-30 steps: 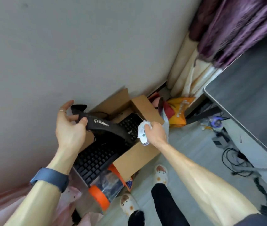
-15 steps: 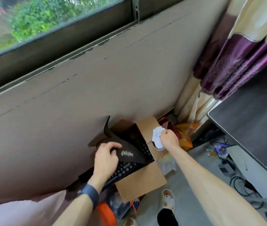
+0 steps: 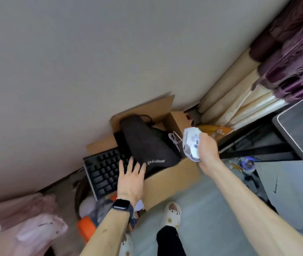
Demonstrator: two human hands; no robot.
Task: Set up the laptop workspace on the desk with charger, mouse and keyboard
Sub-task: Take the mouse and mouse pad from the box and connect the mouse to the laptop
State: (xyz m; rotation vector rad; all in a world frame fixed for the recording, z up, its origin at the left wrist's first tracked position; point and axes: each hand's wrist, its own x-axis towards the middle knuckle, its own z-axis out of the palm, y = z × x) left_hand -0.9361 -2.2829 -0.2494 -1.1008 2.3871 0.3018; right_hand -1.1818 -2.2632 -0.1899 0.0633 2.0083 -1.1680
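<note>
A cardboard box (image 3: 173, 179) stands on the floor against the wall. A black keyboard (image 3: 102, 172) sticks out of its left end. A black mouse pad (image 3: 143, 145) with white lettering lies curled over the keyboard inside the box. My left hand (image 3: 131, 177) rests flat on the keyboard and the pad's near edge, fingers spread, gripping nothing. My right hand (image 3: 207, 148) holds a white mouse (image 3: 191, 143) above the box's right end; its thin cable (image 3: 173, 138) trails back into the box.
The dark desk (image 3: 302, 126) fills the right edge, with a black frame bar and cables on the floor beneath it. Purple and cream curtains (image 3: 269, 74) hang in the corner. An orange-lidded container (image 3: 86, 226) and pink bags lie left of the box.
My left hand has let go of the mouse pad, which now lies on the keyboard, and rests flat on it. My right hand has lifted the white mouse higher and to the right.
</note>
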